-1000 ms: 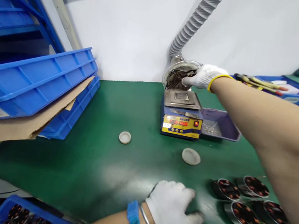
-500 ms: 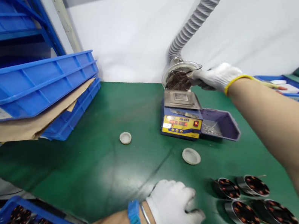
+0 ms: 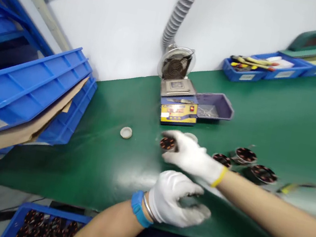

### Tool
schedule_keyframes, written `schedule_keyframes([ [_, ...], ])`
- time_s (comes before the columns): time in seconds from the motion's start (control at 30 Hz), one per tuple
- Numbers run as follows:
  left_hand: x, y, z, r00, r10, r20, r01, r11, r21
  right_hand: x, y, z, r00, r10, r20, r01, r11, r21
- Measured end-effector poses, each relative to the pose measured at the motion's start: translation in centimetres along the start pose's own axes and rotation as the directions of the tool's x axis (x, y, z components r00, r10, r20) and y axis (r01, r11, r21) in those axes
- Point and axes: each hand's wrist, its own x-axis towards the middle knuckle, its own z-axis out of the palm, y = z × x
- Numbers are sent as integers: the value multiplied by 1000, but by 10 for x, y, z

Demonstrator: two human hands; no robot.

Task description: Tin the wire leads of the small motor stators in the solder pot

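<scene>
My right hand (image 3: 190, 154), in a white glove with a yellow cuff, is closed around a motor stator (image 3: 168, 143) with copper windings, above the bench in front of the solder pot (image 3: 178, 114). My left hand (image 3: 176, 200), gloved too, is at the bench's near side, thumb and fingers apart with nothing between them. To the right stand several more stators (image 3: 260, 174), partly hidden by my right hand and forearm. A small white dish (image 3: 126, 132) lies to the left. Another white dish (image 3: 192, 136) shows partly behind my right hand.
A purple bin (image 3: 226, 107) with metal bits sits beside the solder pot, under a grey duct hose (image 3: 181, 13). Yellow-handled pliers (image 3: 288, 188) lie at right. Blue crates (image 3: 29, 89) stand left; a blue tray (image 3: 40, 208) of stators is below. Tool trays (image 3: 242, 75) line the wall.
My right hand has come down from the solder pot's raised round cover and now holds a stator taken from the group on the right. The view has shifted, showing more of the bench's right side.
</scene>
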Motion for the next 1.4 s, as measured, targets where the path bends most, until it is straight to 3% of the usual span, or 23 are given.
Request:
schedule_keyframes([
  [0.1,-5,5,1,985,173,-16,-174,983,-65,-4,-10,50,995,-25,92,28,999,-32],
  [0.17,-2,11,-4,975,206,-88,-215,971,-105,-1,-13,60,992,-72,100,78,995,-62],
  [0.23,4,18,-11,965,193,-175,-214,970,-114,-6,-11,51,988,-131,82,139,985,-101],
  [0.3,8,24,-17,958,166,-235,-194,976,-102,-24,0,28,986,-168,8,167,972,-165],
  [0.4,8,29,-18,971,67,-231,-92,991,-99,-59,30,-11,968,-146,-203,71,939,-338],
  [0.47,6,32,-14,978,-62,-202,33,989,-143,-75,52,-29,950,-120,-287,-59,838,-543],
  [0.53,6,34,-8,955,-252,-154,212,948,-236,-79,70,-35,954,-121,-276,-114,703,-702],
  [0.57,7,34,-5,917,-377,-127,326,895,-305,-79,77,-35,959,-127,-254,-108,664,-740],
  [0.6,9,33,-3,853,-513,-98,442,809,-387,-77,82,-34,961,-133,-241,-93,667,-739],
  [0.7,16,24,2,569,-818,84,646,382,-661,-75,84,-25,944,-109,-311,-75,849,-524],
  [0.73,19,18,2,499,-841,210,659,211,-722,-77,81,-22,943,-60,-328,-68,929,-365],
  [0.8,23,7,2,441,-731,521,683,-103,-723,-83,71,-18,968,62,-244,-58,998,23],
  [0.83,24,2,1,439,-630,641,696,-213,-685,-87,65,-16,983,100,-156,-70,979,191],
  [0.9,24,-4,1,459,-493,739,699,-314,-643,-92,53,-13,994,108,-10,-96,919,383],
  [0.93,23,-4,1,478,-495,726,680,-315,-662,-93,48,-12,996,86,-6,-76,914,398],
  [1.0,22,-2,2,509,-576,639,621,-268,-737,-92,42,-10,988,-16,-156,59,958,280],
  [1.03,21,0,3,517,-616,595,596,-240,-766,-89,40,-9,955,-110,-274,155,977,149],
  [1.1,20,4,3,524,-675,519,558,-188,-808,-84,37,-10,824,-370,-429,321,929,-185],
  [1.17,20,8,3,523,-713,467,534,-153,-832,-78,34,-13,703,-579,-413,397,801,-448],
  [1.2,21,9,2,523,-729,442,521,-137,-843,-76,33,-16,664,-643,-383,407,739,-537],
  [1.33,25,18,-6,535,-760,368,438,-123,-891,-73,26,-25,579,-739,-344,387,621,-682],
  [1.4,28,23,-11,545,-768,336,366,-142,-920,-73,24,-26,574,-706,-416,400,684,-610],
])
